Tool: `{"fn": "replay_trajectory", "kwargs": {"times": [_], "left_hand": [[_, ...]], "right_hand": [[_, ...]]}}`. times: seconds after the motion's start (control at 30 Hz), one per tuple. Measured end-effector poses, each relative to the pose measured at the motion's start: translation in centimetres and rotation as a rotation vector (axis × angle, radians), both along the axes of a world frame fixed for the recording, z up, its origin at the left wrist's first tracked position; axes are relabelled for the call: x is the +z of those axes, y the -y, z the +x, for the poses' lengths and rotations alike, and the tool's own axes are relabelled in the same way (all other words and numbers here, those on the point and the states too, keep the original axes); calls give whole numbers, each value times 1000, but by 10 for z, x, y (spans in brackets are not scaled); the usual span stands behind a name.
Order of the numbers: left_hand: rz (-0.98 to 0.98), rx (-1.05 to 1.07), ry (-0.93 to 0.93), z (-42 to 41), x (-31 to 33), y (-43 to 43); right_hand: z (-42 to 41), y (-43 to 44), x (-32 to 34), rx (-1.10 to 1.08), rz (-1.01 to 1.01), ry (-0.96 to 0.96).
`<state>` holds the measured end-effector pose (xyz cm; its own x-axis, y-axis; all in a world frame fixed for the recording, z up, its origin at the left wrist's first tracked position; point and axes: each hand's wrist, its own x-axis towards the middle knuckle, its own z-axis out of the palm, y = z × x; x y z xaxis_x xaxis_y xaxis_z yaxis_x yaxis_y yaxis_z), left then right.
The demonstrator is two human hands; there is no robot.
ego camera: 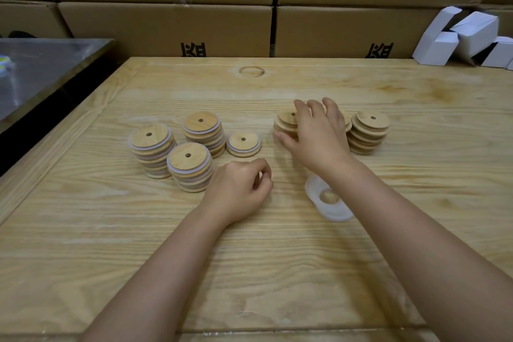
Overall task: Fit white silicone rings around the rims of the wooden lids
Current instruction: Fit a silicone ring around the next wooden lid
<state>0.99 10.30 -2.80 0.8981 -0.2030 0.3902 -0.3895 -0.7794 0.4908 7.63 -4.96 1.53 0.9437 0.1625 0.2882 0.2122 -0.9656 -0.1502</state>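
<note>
A wooden table (277,258) carries two groups of round wooden lids, each lid with a small hole in its middle. On the left stand three ringed stacks: one far left (151,147), one farther back (204,130) and one nearer (190,166), with white bands showing between their lids. Just right of them lies a low single lid (243,144) with a white band under its top. The left hand (238,189) rests on the table near this lid and beside the nearest ringed stack, its fingers loosely curled toward the thumb; nothing shows in it. On the right, the right hand (316,139) reaches over a bare stack (286,122), which has no white bands. Its fingers are spread across the top of the stack and its thumb lies against the stack's near left side, but motion blur hides the exact contact. A second bare stack (367,132) stands just right of that hand, apart from it. The rings (333,211), a small loose white pile, lie on the table nearer the person, partly under the right forearm. Cardboard boxes (166,28) are stacked behind the table. White cartons (472,33) sit at the far right, and a metal top (41,64) is at the far left.
</note>
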Motion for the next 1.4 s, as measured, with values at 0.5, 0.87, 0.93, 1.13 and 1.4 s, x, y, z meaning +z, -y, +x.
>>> {"fn": "replay_trajectory", "kwargs": {"times": [0.5, 0.87, 0.93, 1.13, 1.4], "left_hand": [[-72, 36, -19, 2, -2, -1], [-304, 74, -153, 9, -7, -2], [-695, 43, -271, 11, -2, 2], [-1274, -156, -590, 9, 9, 6], [-1276, -157, -640, 9, 10, 5]], "right_hand": [[10, 0, -2, -14, 229, 89], [-14, 2, -2, 35, 324, 190], [-27, 1, 0, 94, 382, 228], [-61, 1, -9, 299, 382, 325], [-71, 25, -24, 272, 482, 336]]}}
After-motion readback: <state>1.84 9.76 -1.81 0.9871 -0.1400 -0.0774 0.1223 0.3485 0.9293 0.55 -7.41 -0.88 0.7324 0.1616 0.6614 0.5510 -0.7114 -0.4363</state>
